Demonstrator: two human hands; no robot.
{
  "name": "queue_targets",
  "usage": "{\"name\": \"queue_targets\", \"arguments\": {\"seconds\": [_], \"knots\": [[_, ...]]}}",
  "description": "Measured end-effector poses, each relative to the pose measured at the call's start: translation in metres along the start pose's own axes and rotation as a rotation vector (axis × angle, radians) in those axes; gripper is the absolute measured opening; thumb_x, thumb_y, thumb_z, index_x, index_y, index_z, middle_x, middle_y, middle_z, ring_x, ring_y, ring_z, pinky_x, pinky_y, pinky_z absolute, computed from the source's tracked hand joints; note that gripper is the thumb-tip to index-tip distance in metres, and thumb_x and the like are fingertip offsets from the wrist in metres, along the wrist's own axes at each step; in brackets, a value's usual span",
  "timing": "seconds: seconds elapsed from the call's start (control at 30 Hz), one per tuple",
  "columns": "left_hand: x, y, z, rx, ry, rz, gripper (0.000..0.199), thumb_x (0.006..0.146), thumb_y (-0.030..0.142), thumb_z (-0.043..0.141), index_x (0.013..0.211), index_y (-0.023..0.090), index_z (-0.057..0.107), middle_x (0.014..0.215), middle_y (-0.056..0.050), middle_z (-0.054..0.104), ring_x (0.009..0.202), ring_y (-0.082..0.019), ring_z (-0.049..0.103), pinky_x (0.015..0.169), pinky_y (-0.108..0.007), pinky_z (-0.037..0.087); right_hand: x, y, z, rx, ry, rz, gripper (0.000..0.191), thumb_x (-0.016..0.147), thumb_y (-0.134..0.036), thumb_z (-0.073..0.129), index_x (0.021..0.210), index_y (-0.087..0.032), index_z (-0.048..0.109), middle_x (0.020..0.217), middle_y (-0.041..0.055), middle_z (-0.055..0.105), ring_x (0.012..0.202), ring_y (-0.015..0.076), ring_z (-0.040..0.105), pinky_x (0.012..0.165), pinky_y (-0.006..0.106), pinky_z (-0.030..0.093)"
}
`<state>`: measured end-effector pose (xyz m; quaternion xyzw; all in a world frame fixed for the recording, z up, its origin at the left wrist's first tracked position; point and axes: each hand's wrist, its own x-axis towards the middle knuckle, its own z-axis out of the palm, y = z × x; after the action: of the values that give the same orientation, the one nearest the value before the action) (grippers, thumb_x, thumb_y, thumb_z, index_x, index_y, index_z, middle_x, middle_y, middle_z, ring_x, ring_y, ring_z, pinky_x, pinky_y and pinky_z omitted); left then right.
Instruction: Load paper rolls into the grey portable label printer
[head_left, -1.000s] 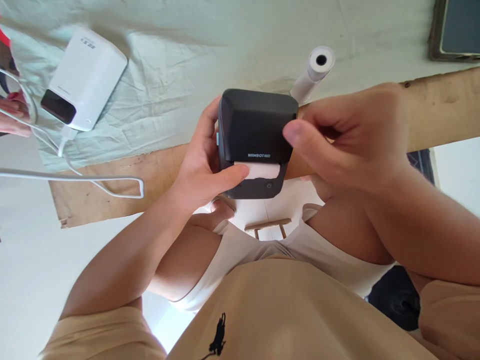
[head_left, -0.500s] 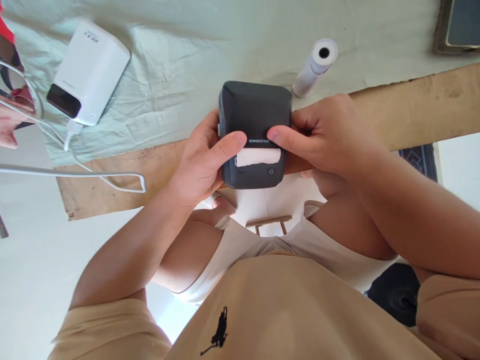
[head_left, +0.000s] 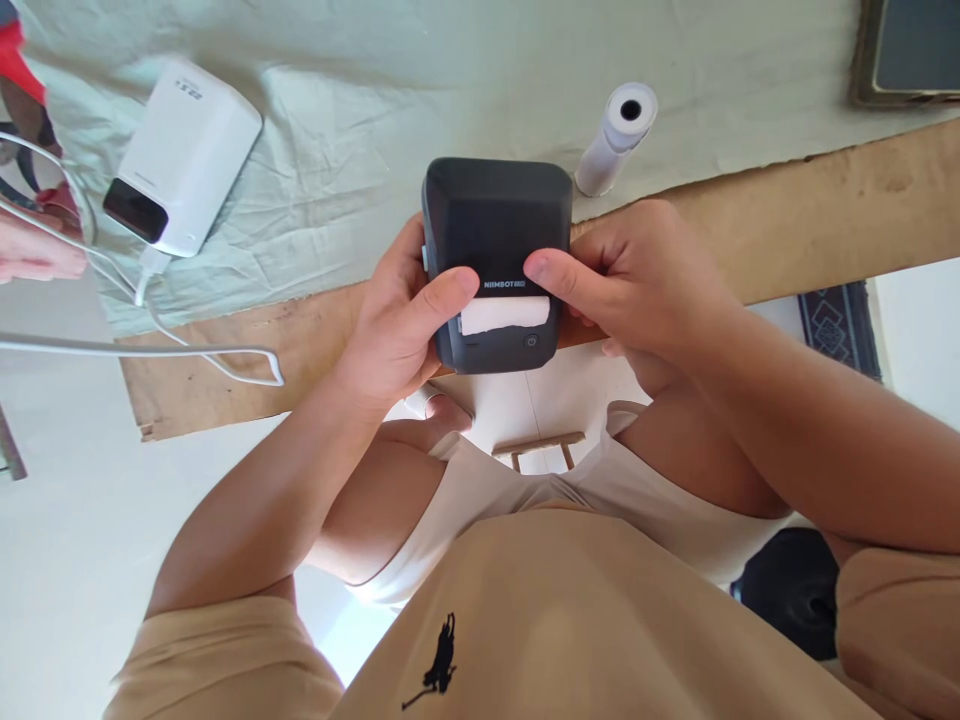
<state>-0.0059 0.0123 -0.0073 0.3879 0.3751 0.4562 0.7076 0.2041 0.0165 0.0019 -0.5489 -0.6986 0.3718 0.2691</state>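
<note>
Two hands, the left hand (head_left: 394,328) and the right hand (head_left: 649,278), grip the black printer (head_left: 495,262) over the near edge of the table (head_left: 817,215). The step appears to be pressing its cover (head_left: 495,215) down; drawing out the paper strip (head_left: 504,315) would call for freeing one thumb.

Right hand (head_left: 649,265) now on black printer (head_left: 495,215), thumb on its front near the lettering; a second ago thumb was at printer's right edge. Left hand (head_left: 394,325): thumb off the paper strip (head_left: 506,316), now higher up. White roll (head_left: 615,140) clear of printer, base now showing. Other person's hand (head_left: 41,250), cut off by frame edge, seems shifted.
</note>
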Motion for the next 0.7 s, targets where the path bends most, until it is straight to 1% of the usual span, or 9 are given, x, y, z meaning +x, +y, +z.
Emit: {"name": "queue_targets", "arguments": {"seconds": [0.17,0.2,0.27,0.33,0.4,0.47,0.53,0.63,0.7], "knots": [[-0.004,0.004,0.01,0.019,0.063,-0.004,0.019,0.094,0.03,0.07,0.11,0.02,0.069,0.096,-0.003,0.067,0.082,-0.016,0.066,0.065,-0.026,0.049,-0.005,0.005,0.0,0.026,0.017,-0.117,0.077,0.097,-0.069,0.058,0.045,-0.015,0.041,0.041,-0.0024,0.032,0.039,0.0019,0.027,0.037,0.023,0.015],[-0.005,0.005,0.01,0.011,0.052,-0.003,0.019,0.094,0.029,0.069,0.112,0.022,0.068,0.098,-0.003,0.068,0.085,-0.017,0.067,0.067,-0.027,0.049,-0.006,0.004,0.0,0.03,0.026,-0.138,0.078,0.098,-0.068,0.058,0.045,-0.014,0.04,0.04,-0.0025,0.032,0.038,0.0014,0.028,0.036,0.023,0.014],[-0.003,0.006,0.007,-0.034,-0.024,-0.01,0.031,0.093,0.035,0.073,0.122,0.026,0.066,0.106,-0.003,0.073,0.1,-0.022,0.071,0.075,-0.03,0.054,-0.007,0.002,0.001,0.037,0.034,-0.177,0.077,0.099,-0.067,0.057,0.045,-0.014,0.042,0.04,-0.0032,0.031,0.036,0.0004,0.028,0.036,0.021,0.013],[-0.001,0.005,0.002,-0.083,-0.096,-0.045,0.049,0.093,0.047,0.073,0.137,0.029,0.059,0.11,-0.006,0.076,0.116,-0.028,0.071,0.088,-0.036,0.059,-0.007,0.002,0.002,0.049,0.047,-0.205,0.076,0.099,-0.065,0.057,0.046,-0.014,0.042,0.039,-0.0041,0.031,0.035,-0.0003,0.029,0.034,0.019,0.012],[0.002,0.003,-0.002,-0.108,-0.11,-0.084,0.054,0.098,0.055,0.063,0.141,0.024,0.057,0.107,-0.009,0.079,0.126,-0.031,0.069,0.1,-0.042,0.06,-0.007,0.002,0.003,0.073,0.053,-0.223,0.074,0.1,-0.063,0.057,0.046,-0.014,0.043,0.038,-0.0047,0.035,0.034,-0.0004,0.032,0.033,0.017,0.015],[0.004,0.003,-0.001,-0.114,-0.081,-0.089,0.051,0.103,0.058,0.05,0.132,0.018,0.065,0.106,-0.011,0.08,0.131,-0.032,0.067,0.106,-0.044,0.059,-0.005,0.003,0.004,0.099,0.05,-0.218,0.073,0.101,-0.062,0.057,0.048,-0.014,0.043,0.039,-0.0048,0.042,0.034,0.0002,0.037,0.032,0.016,0.018],[0.004,0.003,0.002,-0.11,-0.03,-0.093,0.049,0.103,0.057,0.049,0.12,0.017,0.072,0.105,-0.009,0.081,0.134,-0.035,0.065,0.108,-0.044,0.058,-0.004,0.005,0.005,0.116,0.04,-0.195,0.072,0.101,-0.063,0.056,0.049,-0.014,0.044,0.042,-0.0044,0.048,0.035,0.001,0.041,0.033,0.015,0.023],[0.002,0.006,0.007,-0.091,0.077,-0.104,0.043,0.1,0.056,0.054,0.108,0.021,0.078,0.105,-0.005,0.082,0.138,-0.039,0.062,0.11,-0.047,0.058,-0.003,0.007,0.006,0.104,0.013,-0.185,0.071,0.102,-0.065,0.053,0.052,-0.015,0.045,0.043,-0.0039,0.046,0.038,0.0018,0.04,0.034,0.017,0.022],[0.002,0.007,0.007,-0.081,0.097,-0.108,0.042,0.101,0.055,0.053,0.105,0.022,0.079,0.111,-0.004,0.082,0.142,-0.04,0.058,0.113,-0.048,0.056,-0.003,0.007,0.005,0.067,0.01,-0.195,0.07,0.103,-0.064,0.049,0.053,-0.015,0.046,0.044,-0.0037,0.042,0.039,0.002,0.036,0.036,0.02,0.019]]}}
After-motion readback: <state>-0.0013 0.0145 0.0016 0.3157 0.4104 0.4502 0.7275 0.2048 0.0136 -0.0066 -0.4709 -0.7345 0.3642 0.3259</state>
